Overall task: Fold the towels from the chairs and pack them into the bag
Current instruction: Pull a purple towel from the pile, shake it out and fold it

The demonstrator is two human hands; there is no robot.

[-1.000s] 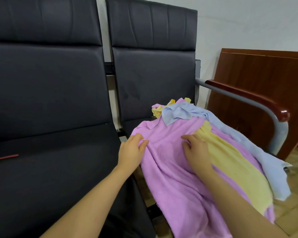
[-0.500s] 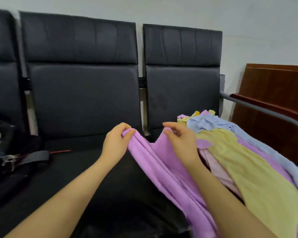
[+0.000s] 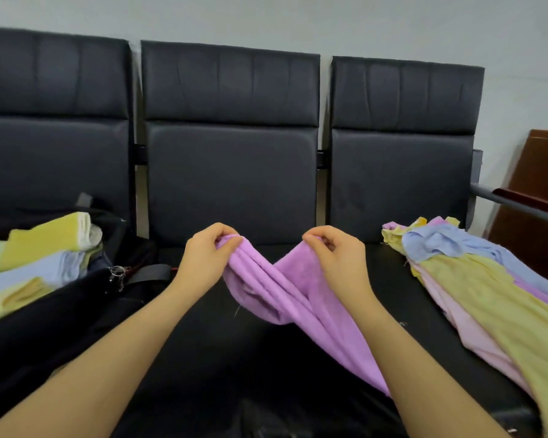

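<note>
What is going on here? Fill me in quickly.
A person is holding a purple terry towel up over the middle black padded seat, the left hand and right hand each pinching part of its top edge. It hangs bunched and not yet folded. Folded yellow, blue and green towels sit in the black bag at left; a loose pile of unfolded pastel towels waits at right.

Left hand (image 3: 203,263) and right hand (image 3: 342,260) pinch a purple towel (image 3: 285,298) above the middle chair (image 3: 231,184).
</note>
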